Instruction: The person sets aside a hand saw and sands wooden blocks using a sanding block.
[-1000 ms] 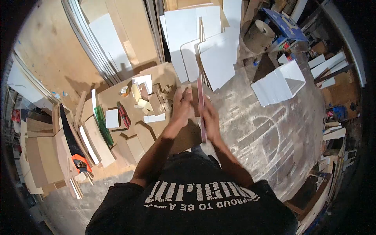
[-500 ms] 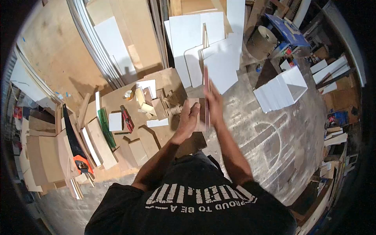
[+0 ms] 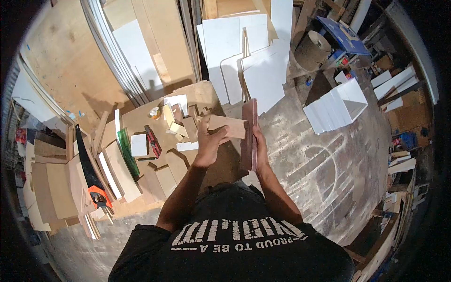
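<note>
My left hand [image 3: 210, 142] grips a small flat piece of light wood [image 3: 228, 127], with fingers wrapped round its left part. The wood's right end meets the face of a long reddish-brown sanding board [image 3: 249, 136]. My right hand [image 3: 260, 149] holds that board from its right side, the board standing lengthwise away from me. Just left of my hands, wood offcuts [image 3: 190, 129] lie on the workbench [image 3: 213, 101], along with a red and black tool [image 3: 152, 142] and a white square piece [image 3: 139, 145].
At the left lies a handsaw [image 3: 97, 196] with an orange handle, near a green strip [image 3: 127, 151]. White panels [image 3: 263, 70] lean beyond the bench. A white box [image 3: 336, 106] and a brown roll [image 3: 312, 49] stand on the floor at the right.
The wood piece now points sideways with its end against the board. My left hand has moved left, and the board has turned so more of its face shows.
</note>
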